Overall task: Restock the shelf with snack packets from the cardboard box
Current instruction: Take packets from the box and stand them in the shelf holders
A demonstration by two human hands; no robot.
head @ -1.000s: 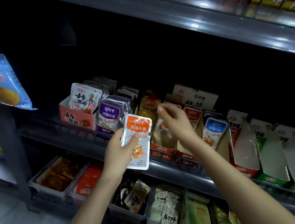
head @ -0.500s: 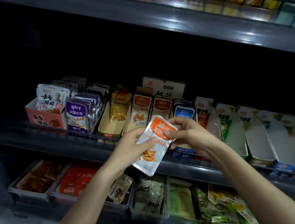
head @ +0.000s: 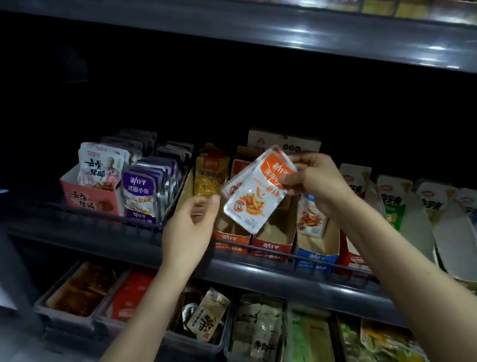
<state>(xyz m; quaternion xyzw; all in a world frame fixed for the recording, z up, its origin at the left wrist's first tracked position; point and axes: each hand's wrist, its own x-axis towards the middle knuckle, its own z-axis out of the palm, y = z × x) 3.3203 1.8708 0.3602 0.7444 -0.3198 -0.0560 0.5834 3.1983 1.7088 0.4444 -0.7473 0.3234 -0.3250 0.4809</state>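
My right hand [head: 315, 179] pinches the orange top of a white and orange snack packet [head: 254, 196], held tilted in front of the middle shelf [head: 139, 240]; at least one more packet edge shows behind it. My left hand [head: 188, 227] hovers just left of the packet, fingers loosely curled, holding nothing. Behind the packet stand orange and red display cartons [head: 268, 245] of the same brand, nearly empty. No cardboard stock box is in view.
On the shelf, a pink carton [head: 90, 198] and purple packets [head: 140, 194] stand at left, a yellow packet [head: 209, 174] in the middle, a blue carton [head: 317, 249] and white cartons [head: 453, 238] at right. Trays of snacks [head: 77, 290] fill the lower shelf. A grey shelf [head: 334, 33] overhangs above.
The packet passed from my left hand to my right hand and rose toward the orange cartons. My left hand let go and now sits just left of it.
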